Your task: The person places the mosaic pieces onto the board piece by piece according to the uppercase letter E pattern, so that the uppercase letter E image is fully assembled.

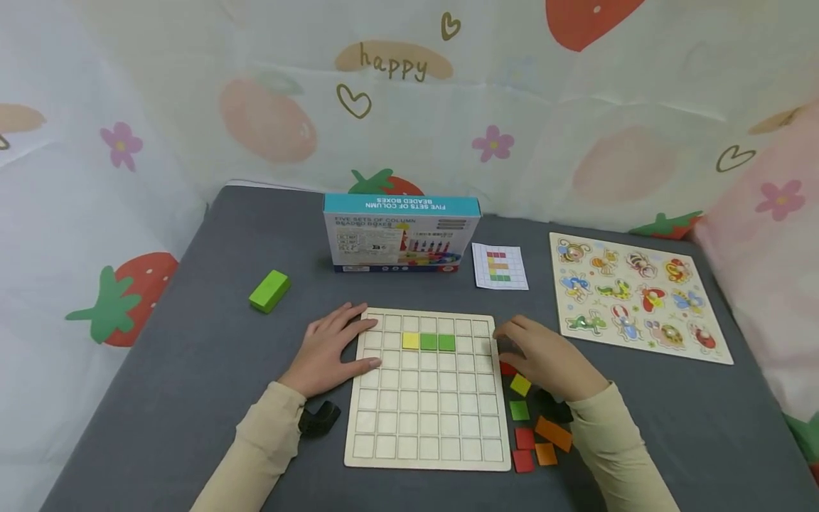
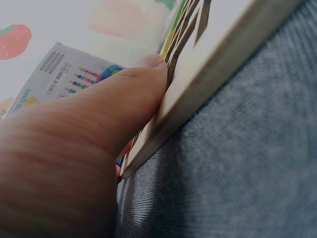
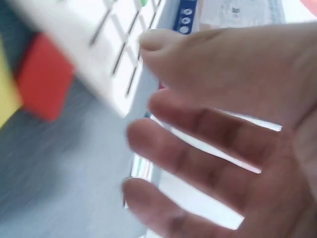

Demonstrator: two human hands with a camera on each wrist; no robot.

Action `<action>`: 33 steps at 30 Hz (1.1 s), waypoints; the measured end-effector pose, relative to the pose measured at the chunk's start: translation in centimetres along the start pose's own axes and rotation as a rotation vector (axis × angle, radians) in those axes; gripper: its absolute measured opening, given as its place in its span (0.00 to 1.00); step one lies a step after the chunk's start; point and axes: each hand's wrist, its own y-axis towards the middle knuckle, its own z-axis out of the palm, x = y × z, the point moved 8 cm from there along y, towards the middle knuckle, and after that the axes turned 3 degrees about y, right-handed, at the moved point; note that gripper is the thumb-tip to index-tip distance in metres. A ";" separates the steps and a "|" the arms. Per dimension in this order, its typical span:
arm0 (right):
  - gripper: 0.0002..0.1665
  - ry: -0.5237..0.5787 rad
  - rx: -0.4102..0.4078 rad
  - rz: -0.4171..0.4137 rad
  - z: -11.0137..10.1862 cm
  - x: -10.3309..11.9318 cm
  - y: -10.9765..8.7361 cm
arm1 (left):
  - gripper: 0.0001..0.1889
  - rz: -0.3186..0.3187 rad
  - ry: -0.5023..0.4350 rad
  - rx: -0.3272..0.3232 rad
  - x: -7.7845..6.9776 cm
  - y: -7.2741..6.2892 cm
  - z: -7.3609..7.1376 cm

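A pale wooden grid board [image 1: 429, 405] lies on the dark cloth. One yellow tile [image 1: 410, 341] and two green tiles [image 1: 438, 343] sit side by side in its second row from the far edge. My left hand [image 1: 326, 355] rests at the board's upper left edge, fingers extended, its thumb [image 2: 141, 74] lying over the rim. At the upper right edge is my right hand [image 1: 544, 355], palm empty and fingers apart in the right wrist view. Close to it lie a red tile [image 3: 47, 77] and a loose yellow tile [image 1: 520, 385], the red one partly covered in the head view.
Red, green and orange pieces [image 1: 546, 454] lie along the board's right side. Behind stand a box [image 1: 397, 238] and a pattern card [image 1: 500, 267]. An insect picture board [image 1: 640, 299] lies right; a green block [image 1: 269, 291] lies left.
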 end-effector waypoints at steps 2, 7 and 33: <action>0.19 0.000 0.028 0.026 0.4 -0.7 -1.0 | 0.37 0.002 0.000 -0.002 0.0 0.0 0.0; 0.21 0.033 0.084 0.093 1.7 -2.1 -2.8 | 0.37 -0.001 0.004 0.007 -0.1 0.1 -0.1; 0.20 0.020 -0.041 0.019 2.1 -3.0 -2.0 | 0.37 -0.002 0.017 0.001 0.0 -0.1 0.1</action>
